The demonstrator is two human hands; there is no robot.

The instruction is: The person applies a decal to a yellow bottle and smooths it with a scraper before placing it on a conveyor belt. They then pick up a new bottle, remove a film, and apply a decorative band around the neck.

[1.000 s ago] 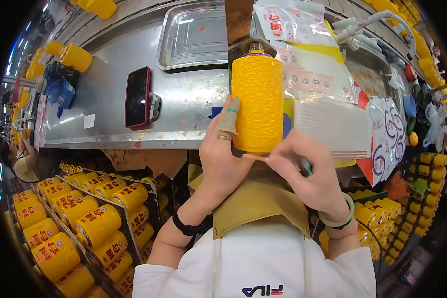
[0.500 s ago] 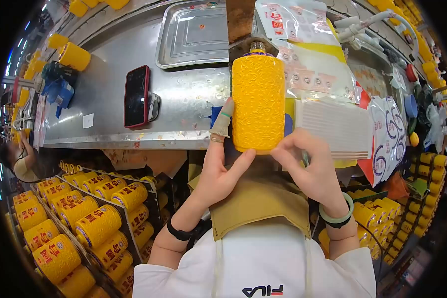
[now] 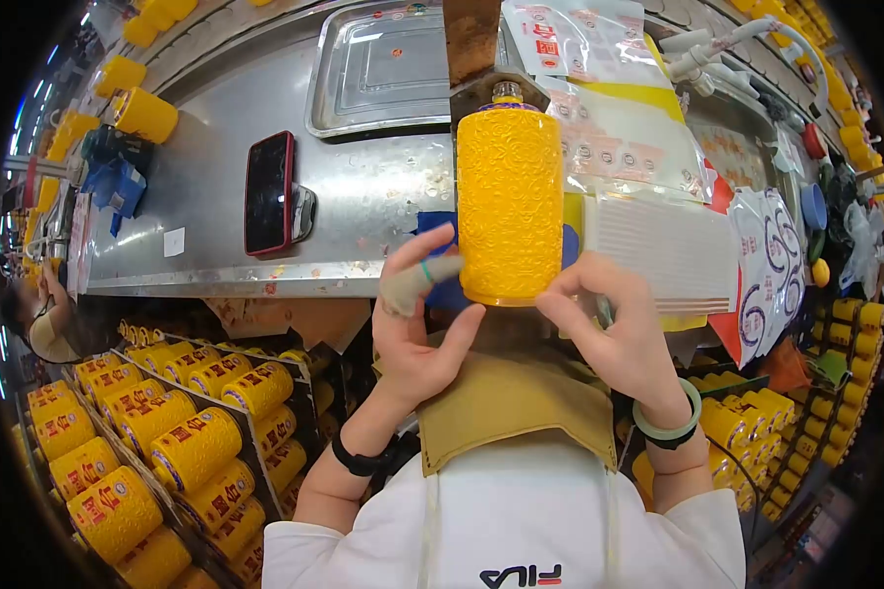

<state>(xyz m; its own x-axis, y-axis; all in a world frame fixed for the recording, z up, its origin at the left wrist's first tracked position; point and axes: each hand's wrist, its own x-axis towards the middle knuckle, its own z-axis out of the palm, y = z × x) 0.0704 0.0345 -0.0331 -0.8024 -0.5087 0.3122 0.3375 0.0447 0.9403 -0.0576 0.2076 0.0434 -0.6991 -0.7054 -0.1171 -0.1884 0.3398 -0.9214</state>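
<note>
A yellow embossed bottle (image 3: 510, 206) lies in front of me, its clear neck pointing away into a dark metal holder (image 3: 501, 86). My right hand (image 3: 614, 329) is closed at the bottle's lower right corner, thumb and forefinger against the base edge; its other fingers are curled under. Left of the bottle, my left hand (image 3: 417, 324) is open, with thumb and fingers spread. One finger wears a pale finger cot (image 3: 403, 292) and another a cover with a green band, its tip right at the bottle's side. The thumb is apart from the base.
A phone in a red case (image 3: 269, 193) lies on the steel table (image 3: 201, 260) near a metal tray (image 3: 329, 108). Printed sticker sheets (image 3: 619, 147) and a stack of white strips (image 3: 658, 250) are at right. Racks of yellow bottles (image 3: 194, 447) stand on both sides below.
My left hand has let go of the bottle's left side and base and drawn back to the left, its fingers bending. The right hand and the bottle have stayed nearly in place.
</note>
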